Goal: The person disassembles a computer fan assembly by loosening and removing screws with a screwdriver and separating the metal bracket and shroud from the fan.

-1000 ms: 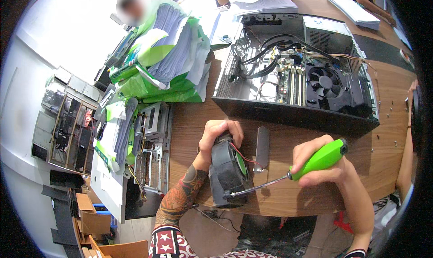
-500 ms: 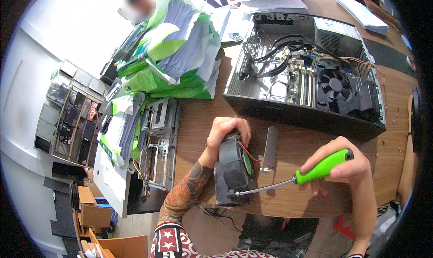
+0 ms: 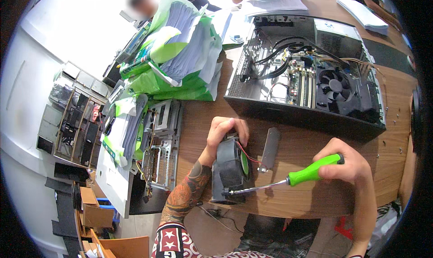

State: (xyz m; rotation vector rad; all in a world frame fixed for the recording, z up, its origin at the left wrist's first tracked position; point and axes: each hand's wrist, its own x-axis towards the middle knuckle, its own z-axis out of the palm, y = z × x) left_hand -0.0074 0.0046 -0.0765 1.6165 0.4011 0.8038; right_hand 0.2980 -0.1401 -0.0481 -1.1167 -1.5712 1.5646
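At the table's near edge, my left hand is closed around the top of a black blower fan, holding it upright. Red and dark wires run from the fan toward a flat grey metal bracket lying beside it. My right hand grips a screwdriver by the rear of its bright green handle. The shaft points left and slightly down, and its tip meets the fan's lower corner, seemingly at a screw there. The fingers behind the fan are partly hidden.
An opened black computer case with a motherboard and cooling fan stands beyond my hands. To the left are a bare metal chassis and stacked papers in green wrapping. Small screws lie at the right. Another person's hands show at the far edge.
My right hand has shifted back along the screwdriver handle. The screwdriver has moved slightly left and lies a little flatter. The fan has shifted slightly left with my left hand still on it.
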